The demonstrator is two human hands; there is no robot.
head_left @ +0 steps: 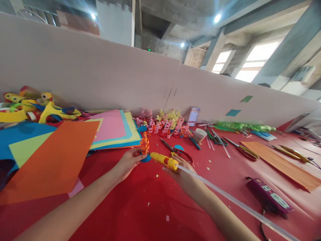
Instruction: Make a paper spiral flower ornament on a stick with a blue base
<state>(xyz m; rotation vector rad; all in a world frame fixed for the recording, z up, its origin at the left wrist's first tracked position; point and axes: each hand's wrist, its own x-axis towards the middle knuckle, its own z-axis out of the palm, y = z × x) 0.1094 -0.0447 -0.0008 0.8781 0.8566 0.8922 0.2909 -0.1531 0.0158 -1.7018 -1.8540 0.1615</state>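
My left hand (130, 164) is closed on a curled orange paper spiral (145, 144), which stands upright on a blue paper disc (145, 158). My right hand (181, 170) grips a yellow hot glue gun (164, 160), its tip pointing left, close to the spiral's base. A long clear glue stick (225, 195) runs out of the gun's back toward the lower right. Just behind my right hand lies a pair of scissors (184, 155) with red handles, near another blue paper disc (179, 147).
Pink and yellow paper spirals (167, 124) cluster by the white partition (100, 73). Coloured paper sheets (112, 125) are stacked at left, with an orange sheet (60, 157) in front. Rightward lie a paper cup (200, 135), gold-handled scissors (248, 152) and a purple device (269, 197).
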